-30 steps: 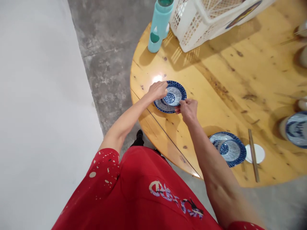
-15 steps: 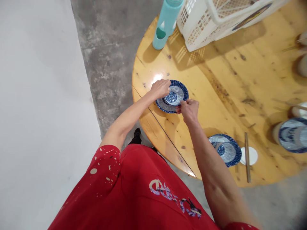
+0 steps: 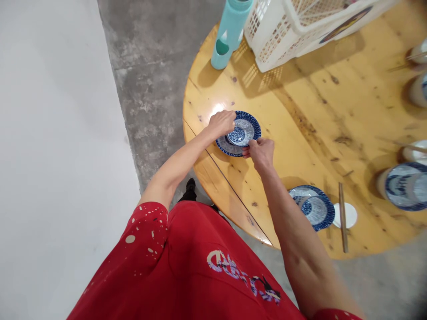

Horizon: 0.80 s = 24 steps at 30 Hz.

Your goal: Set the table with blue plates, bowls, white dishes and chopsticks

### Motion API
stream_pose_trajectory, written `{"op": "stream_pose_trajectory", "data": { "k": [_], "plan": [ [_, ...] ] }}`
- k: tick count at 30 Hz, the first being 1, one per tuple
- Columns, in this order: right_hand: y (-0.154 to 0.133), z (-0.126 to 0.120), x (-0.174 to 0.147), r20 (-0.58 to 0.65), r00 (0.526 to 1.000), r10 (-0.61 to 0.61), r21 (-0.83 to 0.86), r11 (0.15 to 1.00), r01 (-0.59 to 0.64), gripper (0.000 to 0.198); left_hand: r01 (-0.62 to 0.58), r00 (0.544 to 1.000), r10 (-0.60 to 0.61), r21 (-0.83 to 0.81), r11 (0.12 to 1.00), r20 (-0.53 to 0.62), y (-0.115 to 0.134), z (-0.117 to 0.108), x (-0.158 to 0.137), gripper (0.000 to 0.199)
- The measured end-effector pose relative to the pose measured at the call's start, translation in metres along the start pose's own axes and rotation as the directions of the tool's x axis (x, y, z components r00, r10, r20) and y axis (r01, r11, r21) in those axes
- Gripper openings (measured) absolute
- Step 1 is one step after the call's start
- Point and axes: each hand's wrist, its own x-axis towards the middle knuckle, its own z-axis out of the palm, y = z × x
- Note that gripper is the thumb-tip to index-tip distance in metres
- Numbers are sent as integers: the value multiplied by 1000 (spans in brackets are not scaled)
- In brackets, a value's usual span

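Note:
A blue-and-white patterned bowl (image 3: 246, 130) sits over a matching plate (image 3: 228, 148) near the left edge of the round wooden table. My left hand (image 3: 223, 122) is closed at the bowl's left rim, its fingertips partly hidden. From the lower right, my right hand (image 3: 262, 152) pinches the bowl's rim, with some fingers reaching down beside the plate. Whether the bowl rests fully on the plate cannot be made out.
A second bowl (image 3: 315, 212) and plate stand by my right forearm. Chopsticks (image 3: 343, 218) lie across a small white dish (image 3: 351, 216). More blue-and-white bowls (image 3: 408, 186) are at the right. A turquoise bottle (image 3: 230, 33) and white plastic basket (image 3: 278, 46) stand at the back.
Both hands stay on the bowl with almost no movement. The whole view has shifted very slightly.

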Motion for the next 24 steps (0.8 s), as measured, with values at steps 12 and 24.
{"op": "stream_pose_trajectory", "data": {
  "k": [12, 24],
  "plan": [
    [8, -52, -60, -96, 992, -78, 82, 993, 86, 28, 31, 985, -33, -10, 999, -170, 3, -51, -11, 41],
    [85, -69, -196, -22, 978, 206, 315, 930, -189, 48, 144, 970, -143, -9, 990, -198, -8, -23, -32, 41]
  ]
}}
